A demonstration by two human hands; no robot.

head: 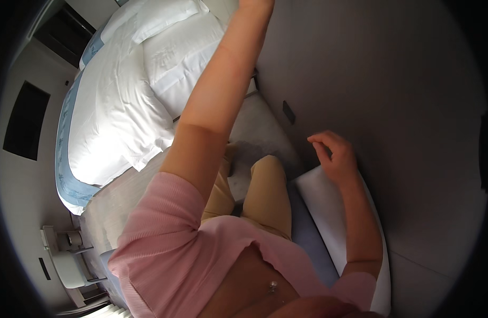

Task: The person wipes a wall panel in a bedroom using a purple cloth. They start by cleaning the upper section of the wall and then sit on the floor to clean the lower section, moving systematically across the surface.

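My left arm stretches up across the middle of the view from a pink ribbed sleeve. Its hand lies beyond the top edge, so what it holds or touches is hidden. My right hand is raised in front of a dark grey wall, over a pale upholstered cushion or armrest. Its fingers are loosely curled, a small gap shows between thumb and forefinger, and nothing is seen in it. My legs in tan trousers are bent beside a blue-grey seat surface.
A bed with a rumpled white duvet, pillows and a blue patterned border stands at left. A dark wall plate sits low on the wall. Farther left are a wall-mounted television and a pale chair.
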